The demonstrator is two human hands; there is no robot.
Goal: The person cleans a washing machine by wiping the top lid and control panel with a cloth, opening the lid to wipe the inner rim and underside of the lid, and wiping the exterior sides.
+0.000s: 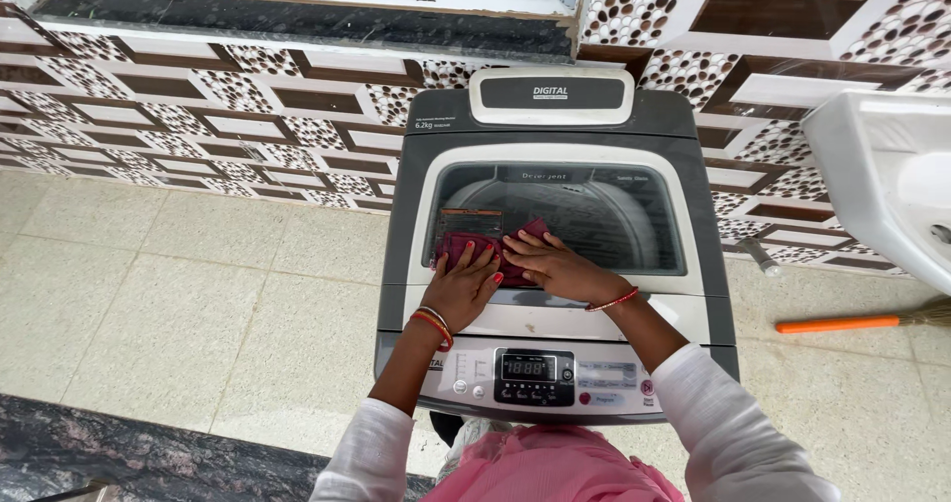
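Two hands, both pressed flat on one dark maroon cloth (492,250) that lies on the glass lid of a washing machine. Left hand (462,286) sits palm down on the near left part of the cloth, fingers spread, not gripping. Right hand (555,267) lies flat beside it, fingers pointing left across the cloth, overlapping the left fingertips; the hands touch, neither clamped shut. Red-orange bangles (433,324) on the left wrist, one thin red bangle (612,301) on the right wrist. Two white sleeves, pushed up past the forearms; pink garment below.

The cloth is on the left half of the tinted lid window, drum visible through the glass. One grey and white top-loading washing machine (555,165), with one control panel (535,373) at the near edge holding a small digital display and several buttons.

Around it: pale speckled floor tiles (178,284), a wall of brown and white patterned tiles (248,96), one white ceramic basin (882,175) at right, one broom with an orange handle (852,322) lying on the floor at right, one dark stone slab (119,452) bottom left.
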